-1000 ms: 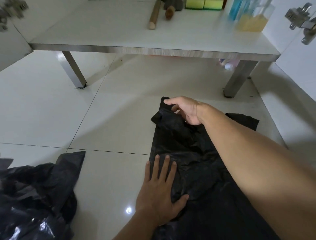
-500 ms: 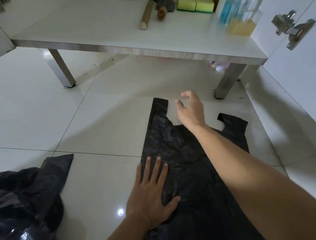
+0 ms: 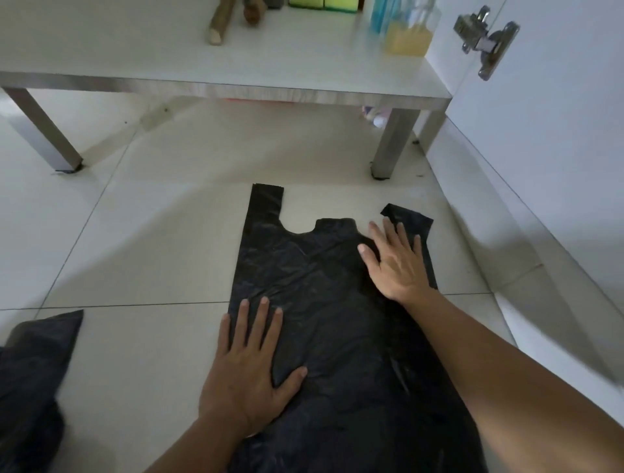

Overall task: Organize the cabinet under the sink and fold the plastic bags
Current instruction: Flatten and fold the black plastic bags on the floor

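Right hand has let go of the handle and now presses flat, fingers straight, beside left hand on the black plastic bag spread on the floor, ready for folding.

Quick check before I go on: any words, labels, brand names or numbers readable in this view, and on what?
None can be read.
Black plastic bag under both hands: plain, no print visible.
Bottles at the back of the low shelf: any labels are too blurred to read.
Sponges: no markings visible.
Door hinge: no stamp can be made out.
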Demonstrator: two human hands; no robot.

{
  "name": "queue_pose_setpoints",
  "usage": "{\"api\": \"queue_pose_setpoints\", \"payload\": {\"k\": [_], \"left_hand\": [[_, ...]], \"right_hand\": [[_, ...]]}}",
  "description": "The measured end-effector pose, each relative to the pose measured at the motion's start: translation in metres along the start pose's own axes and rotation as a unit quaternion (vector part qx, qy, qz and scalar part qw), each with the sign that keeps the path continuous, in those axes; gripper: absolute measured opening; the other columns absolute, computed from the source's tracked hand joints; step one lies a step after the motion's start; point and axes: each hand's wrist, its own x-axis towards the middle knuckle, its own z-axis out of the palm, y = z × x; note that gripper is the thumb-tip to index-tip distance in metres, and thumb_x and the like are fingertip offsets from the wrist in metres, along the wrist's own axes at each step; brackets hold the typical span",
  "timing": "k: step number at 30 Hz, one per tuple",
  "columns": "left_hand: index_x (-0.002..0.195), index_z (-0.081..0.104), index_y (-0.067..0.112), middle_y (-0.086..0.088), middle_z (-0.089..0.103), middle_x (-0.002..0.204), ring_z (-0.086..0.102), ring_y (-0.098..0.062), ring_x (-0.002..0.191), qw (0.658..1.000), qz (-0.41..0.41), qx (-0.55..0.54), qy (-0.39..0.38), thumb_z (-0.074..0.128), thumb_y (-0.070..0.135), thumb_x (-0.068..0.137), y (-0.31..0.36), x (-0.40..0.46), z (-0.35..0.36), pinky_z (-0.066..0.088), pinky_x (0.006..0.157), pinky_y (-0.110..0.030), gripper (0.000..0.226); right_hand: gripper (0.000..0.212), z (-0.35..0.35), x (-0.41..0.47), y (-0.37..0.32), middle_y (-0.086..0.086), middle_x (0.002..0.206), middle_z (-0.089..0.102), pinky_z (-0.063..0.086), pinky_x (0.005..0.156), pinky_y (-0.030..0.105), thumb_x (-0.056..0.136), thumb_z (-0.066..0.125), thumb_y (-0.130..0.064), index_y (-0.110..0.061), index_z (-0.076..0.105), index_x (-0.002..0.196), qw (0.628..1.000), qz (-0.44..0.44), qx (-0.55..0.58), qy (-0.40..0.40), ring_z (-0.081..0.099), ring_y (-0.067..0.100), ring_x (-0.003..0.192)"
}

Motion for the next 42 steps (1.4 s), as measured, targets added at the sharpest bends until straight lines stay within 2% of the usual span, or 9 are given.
{"api": "queue_pose_setpoints", "payload": {"k": [4, 11, 16, 24, 26, 29, 33, 38, 42], "left_hand": [[0.152, 0.026, 0.014, -0.011, 0.016, 0.160, 0.009, -0.036, 0.148, 1.000, 0.000, 0.001, 0.004, 0.025, 0.076, 0.087, 0.001, 0.001, 0.000, 0.019, 0.114, -0.057, 0.090], [0.151, 0.027, 0.013, -0.011, 0.016, 0.160, 0.009, -0.035, 0.148, 1.000, 0.004, 0.006, 0.004, 0.025, 0.076, 0.086, 0.000, 0.000, 0.003, 0.019, 0.114, -0.056, 0.090], [0.150, 0.031, 0.013, -0.010, 0.020, 0.159, 0.013, -0.034, 0.148, 1.000, 0.004, -0.007, 0.008, 0.027, 0.076, 0.085, 0.000, 0.001, 0.002, 0.020, 0.113, -0.055, 0.090], [0.150, 0.031, 0.013, -0.010, 0.020, 0.159, 0.012, -0.034, 0.148, 1.000, 0.006, -0.005, 0.012, 0.027, 0.076, 0.085, -0.001, 0.001, 0.004, 0.019, 0.114, -0.056, 0.091], [0.150, 0.031, 0.012, -0.010, 0.020, 0.159, 0.012, -0.035, 0.148, 1.000, 0.007, -0.004, 0.011, 0.027, 0.076, 0.085, -0.001, 0.002, 0.003, 0.020, 0.113, -0.056, 0.091], [0.149, 0.032, 0.011, -0.011, 0.021, 0.159, 0.014, -0.036, 0.147, 1.000, 0.010, -0.001, 0.011, 0.026, 0.076, 0.086, -0.001, 0.003, 0.003, 0.021, 0.112, -0.057, 0.091], [0.149, 0.033, 0.012, -0.010, 0.021, 0.159, 0.013, -0.035, 0.147, 1.000, 0.006, -0.004, 0.017, 0.026, 0.076, 0.085, 0.000, 0.003, 0.003, 0.021, 0.112, -0.056, 0.090], [0.151, 0.029, 0.014, -0.010, 0.017, 0.160, 0.009, -0.034, 0.148, 1.000, 0.008, 0.009, 0.024, 0.026, 0.075, 0.086, -0.001, 0.003, 0.004, 0.017, 0.115, -0.055, 0.089], [0.152, 0.027, 0.014, -0.010, 0.016, 0.160, 0.007, -0.032, 0.149, 1.000, 0.001, 0.013, 0.026, 0.022, 0.073, 0.088, -0.001, 0.002, 0.005, 0.015, 0.116, -0.054, 0.087]], "right_hand": [[0.049, -0.013, -0.002, 0.022, 0.014, 0.140, 0.047, 0.038, 0.105, 0.048, 0.097, 0.046, -0.039, -0.011, 0.046, 0.137, 0.972, 0.168, 0.071, 0.147, 0.042, 0.034, 0.129], [0.072, -0.049, 0.059, 0.018, 0.013, 0.131, 0.049, 0.044, 0.098, 0.045, 0.081, 0.061, -0.061, -0.010, 0.047, 0.130, 0.926, 0.338, 0.166, 0.015, 0.050, 0.033, 0.118], [0.034, -0.049, 0.077, 0.024, 0.011, 0.100, 0.067, 0.054, 0.057, 0.031, 0.075, 0.080, -0.016, -0.006, 0.063, 0.103, 0.882, 0.355, 0.307, 0.035, 0.063, 0.025, 0.074], [0.057, -0.077, 0.104, 0.050, 0.000, 0.120, 0.063, 0.046, 0.085, 0.017, 0.078, 0.078, -0.016, -0.016, 0.052, 0.129, 0.805, 0.308, 0.467, 0.197, 0.060, 0.015, 0.102], [0.070, -0.078, 0.106, 0.054, 0.001, 0.126, 0.061, 0.042, 0.091, 0.015, 0.078, 0.074, -0.022, -0.017, 0.042, 0.140, 0.819, 0.299, 0.453, 0.186, 0.057, 0.013, 0.107], [0.069, -0.073, 0.087, 0.044, 0.005, 0.137, 0.054, 0.040, 0.107, 0.040, 0.086, 0.066, -0.023, -0.017, 0.032, 0.146, 0.872, 0.291, 0.340, 0.199, 0.054, 0.024, 0.121], [0.046, -0.039, 0.029, 0.019, 0.011, 0.138, 0.052, 0.037, 0.106, 0.045, 0.096, 0.053, -0.030, -0.011, 0.045, 0.138, 0.952, 0.156, 0.162, 0.210, 0.046, 0.032, 0.129], [0.070, 0.007, -0.007, 0.020, 0.004, 0.164, 0.002, 0.006, 0.117, 0.056, 0.097, 0.021, -0.063, -0.026, 0.008, 0.155, 0.996, 0.090, -0.012, -0.026, 0.001, 0.030, 0.150], [0.076, 0.001, -0.009, 0.024, 0.002, 0.163, -0.010, -0.004, 0.116, 0.061, 0.092, 0.007, -0.071, -0.031, -0.005, 0.155, 0.991, 0.117, -0.014, -0.068, -0.011, 0.031, 0.149]]}}
